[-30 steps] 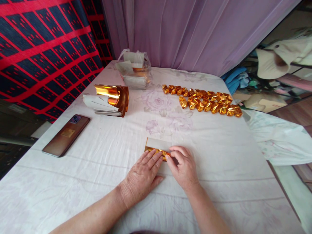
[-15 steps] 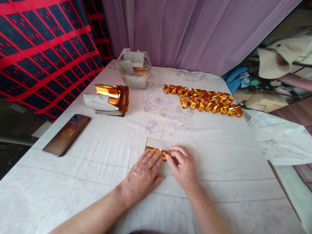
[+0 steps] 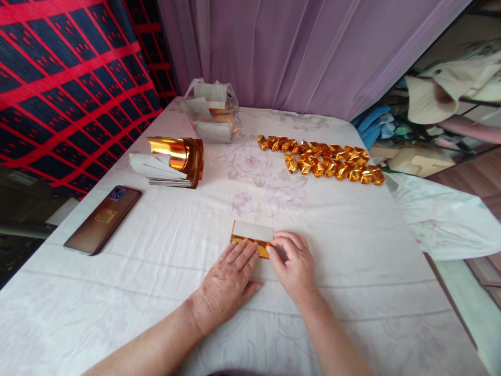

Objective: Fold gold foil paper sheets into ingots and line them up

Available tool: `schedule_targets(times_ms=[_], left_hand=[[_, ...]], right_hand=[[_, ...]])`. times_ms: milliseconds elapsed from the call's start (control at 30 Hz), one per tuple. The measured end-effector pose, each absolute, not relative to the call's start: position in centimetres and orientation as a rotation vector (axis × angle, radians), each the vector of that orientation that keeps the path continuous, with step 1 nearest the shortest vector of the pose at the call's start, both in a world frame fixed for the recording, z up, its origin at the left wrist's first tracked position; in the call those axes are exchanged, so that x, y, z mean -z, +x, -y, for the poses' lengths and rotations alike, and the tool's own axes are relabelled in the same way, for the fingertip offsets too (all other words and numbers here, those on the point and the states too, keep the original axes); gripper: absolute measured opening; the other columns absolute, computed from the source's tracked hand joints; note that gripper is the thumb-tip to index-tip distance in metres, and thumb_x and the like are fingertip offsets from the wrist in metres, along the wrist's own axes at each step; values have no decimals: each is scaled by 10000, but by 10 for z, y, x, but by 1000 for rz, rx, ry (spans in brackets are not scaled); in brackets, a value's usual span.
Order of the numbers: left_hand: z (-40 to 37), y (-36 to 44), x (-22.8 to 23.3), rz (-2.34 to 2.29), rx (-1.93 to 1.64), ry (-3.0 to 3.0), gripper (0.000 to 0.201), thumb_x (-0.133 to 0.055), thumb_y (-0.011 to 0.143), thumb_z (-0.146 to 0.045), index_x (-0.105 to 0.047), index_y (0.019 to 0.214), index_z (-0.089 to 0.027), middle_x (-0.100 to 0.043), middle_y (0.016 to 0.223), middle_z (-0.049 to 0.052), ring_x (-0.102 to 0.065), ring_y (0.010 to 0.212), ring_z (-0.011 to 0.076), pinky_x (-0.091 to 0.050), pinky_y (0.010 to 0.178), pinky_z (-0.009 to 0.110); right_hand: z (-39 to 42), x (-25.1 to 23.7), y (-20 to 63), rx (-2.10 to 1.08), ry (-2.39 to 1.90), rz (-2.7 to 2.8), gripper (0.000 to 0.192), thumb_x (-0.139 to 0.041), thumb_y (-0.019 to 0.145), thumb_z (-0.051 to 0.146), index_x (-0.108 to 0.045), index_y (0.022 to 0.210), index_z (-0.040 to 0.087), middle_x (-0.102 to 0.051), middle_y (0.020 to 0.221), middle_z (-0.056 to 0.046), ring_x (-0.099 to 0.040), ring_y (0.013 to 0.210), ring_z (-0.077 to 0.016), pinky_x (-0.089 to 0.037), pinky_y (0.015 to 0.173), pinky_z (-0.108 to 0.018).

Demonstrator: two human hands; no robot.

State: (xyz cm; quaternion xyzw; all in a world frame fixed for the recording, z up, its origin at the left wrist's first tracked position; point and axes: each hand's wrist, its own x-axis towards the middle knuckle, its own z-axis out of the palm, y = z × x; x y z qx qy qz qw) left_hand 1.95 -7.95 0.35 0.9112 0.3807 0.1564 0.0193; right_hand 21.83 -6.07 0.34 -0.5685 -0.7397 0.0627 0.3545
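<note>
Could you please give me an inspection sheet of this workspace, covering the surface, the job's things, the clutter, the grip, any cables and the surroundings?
Surface: cloth-covered table, pale floral pattern, lightly wrinkled.
Job's things: gold-and-white sheet, lying on the cloth.
Clutter: phone, camera side up, at left; bundle of sheets beyond it; clear bag of sheets farther back; gold pieces in two rows, far right.
Grip: left hand flat on the sheet; right hand at its right end, fingers curled, pinch unclear.
Cables: nothing seen.
Surroundings: purple curtain behind; red-and-dark patterned cloth at left; pale hat and cardboard box at right.
</note>
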Motion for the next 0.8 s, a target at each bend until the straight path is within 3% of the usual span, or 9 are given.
schedule_targets(times_ms=[133,267,467,800], left_hand=[[79,19,-4,-1190,-512,2857,533,-425,990,-475,-510,1357,-98,-573,1404,115,-502,1324,281,-399,1118,429],[79,19,-5,-1189,-505,2864,526,-411,996,-471,-509,1361,-105,-567,1411,113,-501,1325,277,-405,1112,432],[79,19,-6,-1186,-502,2849,525,-435,989,-464,-507,1366,-106,-559,1418,118,-477,1347,275,-390,1127,430],[80,18,-4,-1184,-507,2812,531,-458,980,-462,-492,1390,-126,-541,1436,112,-447,1369,269,-375,1139,440]], right_hand=[[60,-3,220,-181,-1456,1868,101,-530,889,179,-615,928,215,-687,986,-72,-622,955,-224,-495,850,-372],[61,-2,224,-181,-1422,1804,173,-503,867,107,-634,864,220,-692,974,-59,-638,937,-200,-511,837,-342],[66,-5,225,-100,-1398,1943,331,-474,827,40,-740,881,228,-687,1101,-70,-615,991,-220,-520,859,-371],[67,-1,226,-28,-1487,1951,325,-473,832,62,-731,949,221,-711,1090,-68,-648,960,-212,-527,871,-370]])
